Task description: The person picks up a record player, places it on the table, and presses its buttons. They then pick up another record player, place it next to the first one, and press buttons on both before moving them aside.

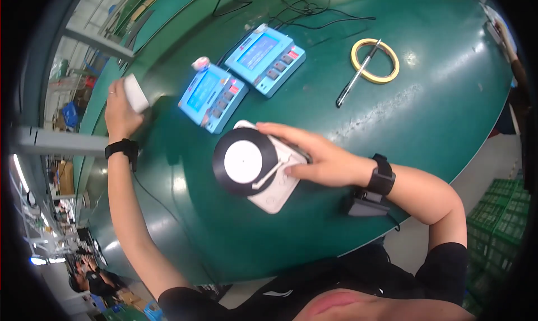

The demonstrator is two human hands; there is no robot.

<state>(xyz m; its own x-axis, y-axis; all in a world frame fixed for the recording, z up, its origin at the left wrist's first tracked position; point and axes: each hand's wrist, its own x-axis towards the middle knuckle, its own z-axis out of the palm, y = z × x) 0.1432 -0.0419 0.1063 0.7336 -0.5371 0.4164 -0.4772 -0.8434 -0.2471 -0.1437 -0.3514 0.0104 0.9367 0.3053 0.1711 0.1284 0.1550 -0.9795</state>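
- Head view: right hand [319, 158] lies flat, fingers together, pressing the toy turntable [260, 167] onto the green surface [426, 113].
- Left hand [120, 111] is clamped on a small white block [135, 93] at the surface's edge.
- Risk: the block could drop off that edge, I'd say.

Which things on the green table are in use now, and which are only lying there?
In use:
- small white toy record player with a black disc, under the right hand
- small white block, held by the left hand

Lying about:
- two light blue boxes with screens and buttons
- yellow tape ring
- silver pen
- black cables
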